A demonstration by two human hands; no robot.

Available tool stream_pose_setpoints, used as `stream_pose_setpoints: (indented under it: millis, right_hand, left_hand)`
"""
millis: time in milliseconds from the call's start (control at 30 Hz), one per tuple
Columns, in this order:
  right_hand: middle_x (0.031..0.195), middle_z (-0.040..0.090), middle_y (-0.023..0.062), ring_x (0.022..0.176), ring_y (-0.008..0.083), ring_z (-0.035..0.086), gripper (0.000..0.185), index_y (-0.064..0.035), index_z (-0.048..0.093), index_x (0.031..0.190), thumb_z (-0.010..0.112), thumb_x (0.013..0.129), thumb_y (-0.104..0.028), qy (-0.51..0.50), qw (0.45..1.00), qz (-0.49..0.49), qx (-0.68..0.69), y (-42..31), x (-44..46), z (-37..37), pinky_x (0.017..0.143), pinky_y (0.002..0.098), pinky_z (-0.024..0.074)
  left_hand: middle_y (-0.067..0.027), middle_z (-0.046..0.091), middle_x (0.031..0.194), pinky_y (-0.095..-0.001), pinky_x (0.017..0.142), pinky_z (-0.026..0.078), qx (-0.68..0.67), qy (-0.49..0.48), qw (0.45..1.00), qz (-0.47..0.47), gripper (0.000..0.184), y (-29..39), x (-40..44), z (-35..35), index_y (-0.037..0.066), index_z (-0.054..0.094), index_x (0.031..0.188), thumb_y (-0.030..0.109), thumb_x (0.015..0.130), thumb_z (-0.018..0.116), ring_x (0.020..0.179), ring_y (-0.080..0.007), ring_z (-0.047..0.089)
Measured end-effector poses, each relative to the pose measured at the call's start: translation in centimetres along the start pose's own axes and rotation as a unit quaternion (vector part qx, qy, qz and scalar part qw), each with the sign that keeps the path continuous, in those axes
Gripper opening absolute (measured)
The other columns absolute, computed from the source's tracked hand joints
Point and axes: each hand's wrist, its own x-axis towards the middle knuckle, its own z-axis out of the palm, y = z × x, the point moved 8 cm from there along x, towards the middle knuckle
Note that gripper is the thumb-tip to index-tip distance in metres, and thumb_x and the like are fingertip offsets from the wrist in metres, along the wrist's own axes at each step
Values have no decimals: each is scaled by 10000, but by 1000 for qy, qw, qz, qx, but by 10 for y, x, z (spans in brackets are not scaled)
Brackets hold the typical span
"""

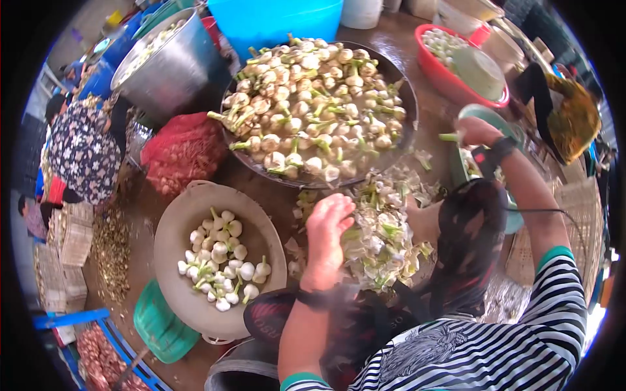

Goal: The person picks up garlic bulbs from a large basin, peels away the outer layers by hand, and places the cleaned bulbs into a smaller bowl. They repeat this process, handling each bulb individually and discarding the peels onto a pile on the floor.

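My left hand is raised over the floor, fingers stretched and nothing in them. Just beside it lies a heap of garlic peelings and cut green stalks. My right hand is closed at the right, above a green basin; a short green stalk sticks out of its grip, and the rest is hidden by the fingers. Ahead is a wide dark pan piled with unpeeled garlic bulbs. At the left, a grey bowl holds clean white garlic bulbs.
Near the bowl are a red mesh sack and a green plastic scoop. A metal pot and a blue tub stand behind. A red basin is at the back right. Other people sit at the left.
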Motion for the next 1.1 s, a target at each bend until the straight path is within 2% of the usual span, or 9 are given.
stream_pose_setpoints:
  millis: [33,133,267,300,400,467,600,933,1100]
  right_hand:
    - [675,614,174,699,306,620,244,-5,656,686,715,603,-227,84,996,-31,3,39,19,13,642,408,476]
    - [667,613,154,654,303,606,247,3,658,719,669,666,-238,198,974,-83,-69,20,40,-6,616,386,485]
    - [660,574,164,633,245,583,159,7,626,770,558,779,-137,151,959,-198,137,-118,72,-48,619,348,467]
    - [667,603,128,570,237,539,102,-51,653,756,572,737,-110,177,897,-292,280,-146,96,-38,579,356,462]
    - [741,629,92,641,201,583,133,-60,665,869,598,756,-73,152,867,-345,326,-273,111,-33,640,340,485]
    - [857,656,126,746,252,618,384,-100,640,1060,521,717,26,140,816,-405,387,-342,80,-46,734,338,500]
    - [950,636,180,913,333,604,352,-74,626,1018,492,698,-14,149,858,-463,167,-429,109,-23,790,414,479]
    - [1041,606,208,982,348,572,486,-102,564,1158,574,679,-177,-70,911,-342,221,-452,149,-7,826,413,462]
    - [1077,586,165,981,274,579,487,-87,559,1152,620,669,-88,-72,807,-483,331,-419,127,-8,824,363,463]
  left_hand:
    - [-104,617,1039,-301,754,484,7,-14,1000,-3,280,2,-2,6,8,527,1121,167,891,513,947,-205,607]
    - [-98,616,1039,-295,783,467,18,-57,998,7,288,4,-2,18,6,532,1112,195,894,538,953,-187,598]
    - [-93,616,1033,-288,795,453,15,-62,998,2,272,8,0,20,21,550,1090,212,897,535,947,-177,593]
    - [-92,616,1032,-287,795,453,12,-57,998,3,268,8,2,19,23,551,1088,211,898,533,944,-175,594]
    - [-90,615,1030,-284,792,453,-4,-37,999,0,260,4,7,12,19,553,1085,200,899,529,931,-170,597]
    - [-86,616,1025,-281,794,451,11,-29,999,9,258,9,8,12,13,552,1087,189,898,536,926,-168,597]
    - [-85,615,1025,-281,799,447,2,-23,1000,16,256,12,14,10,3,548,1091,172,899,535,926,-166,595]
    - [-91,618,1018,-297,808,447,6,0,999,33,254,27,25,5,-9,537,1103,142,900,515,936,-174,588]
    - [-81,605,1034,-304,794,458,-48,76,994,64,255,31,36,-12,9,525,1116,145,901,504,946,-180,586]
